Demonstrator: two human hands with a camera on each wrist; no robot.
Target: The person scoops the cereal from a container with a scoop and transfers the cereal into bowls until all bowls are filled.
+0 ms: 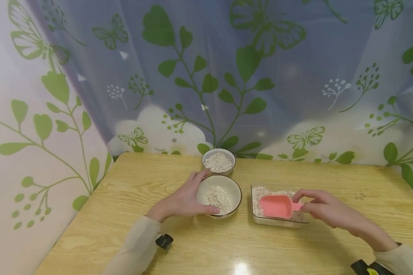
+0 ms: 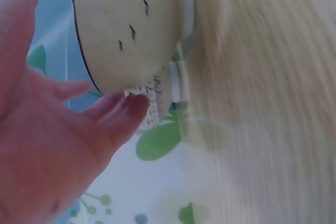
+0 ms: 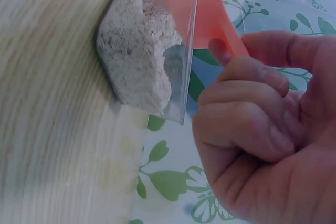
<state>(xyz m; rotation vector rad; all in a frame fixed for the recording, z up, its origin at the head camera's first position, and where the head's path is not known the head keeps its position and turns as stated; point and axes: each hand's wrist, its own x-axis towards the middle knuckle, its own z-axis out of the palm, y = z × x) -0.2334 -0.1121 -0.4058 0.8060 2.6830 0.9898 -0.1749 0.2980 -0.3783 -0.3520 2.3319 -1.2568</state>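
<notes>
My left hand (image 1: 186, 198) holds a cream bowl (image 1: 233, 187) by its left side, thumb over the near rim and fingers at the far left. A small heap of oats (image 1: 217, 198) lies inside it. Small dark marks dot the bowl's outer wall (image 2: 131, 24) in the left wrist view. To the right, my right hand (image 1: 326, 208) pinches the handle of a pink scoop (image 1: 276, 206) between thumb and index finger, the other fingers curled. The scoop's head lies over the oats in a clear rectangular container (image 1: 278, 222); the right wrist view shows the oats (image 3: 139, 56) through its wall.
Behind the cream bowl stands a smaller patterned bowl (image 1: 232, 156) with oats in it. Everything sits on a wooden table (image 1: 199, 248). A cloth printed with leaves and butterflies (image 1: 289, 88) hangs along the table's back edge and left side.
</notes>
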